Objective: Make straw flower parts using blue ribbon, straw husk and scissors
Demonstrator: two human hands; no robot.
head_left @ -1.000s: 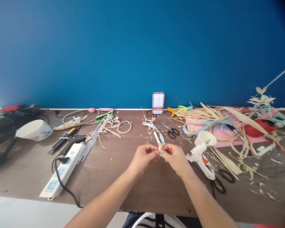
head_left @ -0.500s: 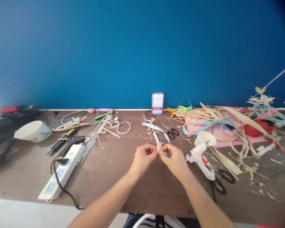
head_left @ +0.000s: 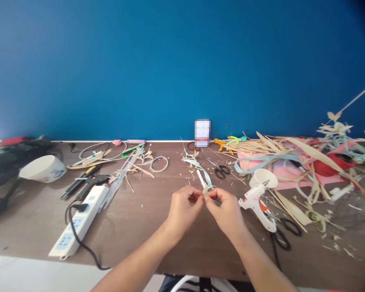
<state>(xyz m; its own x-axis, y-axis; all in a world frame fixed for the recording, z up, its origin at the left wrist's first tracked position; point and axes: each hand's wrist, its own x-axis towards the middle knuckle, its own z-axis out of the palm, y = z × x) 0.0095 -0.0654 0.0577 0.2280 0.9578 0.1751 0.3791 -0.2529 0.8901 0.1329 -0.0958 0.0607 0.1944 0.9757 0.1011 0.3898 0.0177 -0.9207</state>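
My left hand [head_left: 184, 207] and my right hand [head_left: 226, 209] meet over the middle of the brown table [head_left: 146, 219]. Both pinch a small woven piece of pale leaf strip [head_left: 207, 189], with a light blue strip [head_left: 204, 172] trailing away from it toward the wall. The fingertips of both hands are closed on the piece and nearly touch. A white hot glue gun [head_left: 257, 200] lies just right of my right hand. Black scissors [head_left: 219, 168] lie beyond the hands.
A white power strip [head_left: 79, 221] with a black cord lies at the left, near pliers and a white bowl [head_left: 42, 168]. Dried leaf strips [head_left: 292, 152], pink sheet and red object crowd the right. A second pair of scissors [head_left: 284, 233] lies by the glue gun.
Both hands have shifted slightly nearer me and closer together, turning the small woven piece; the blue strip moved with it. Other items stayed put.
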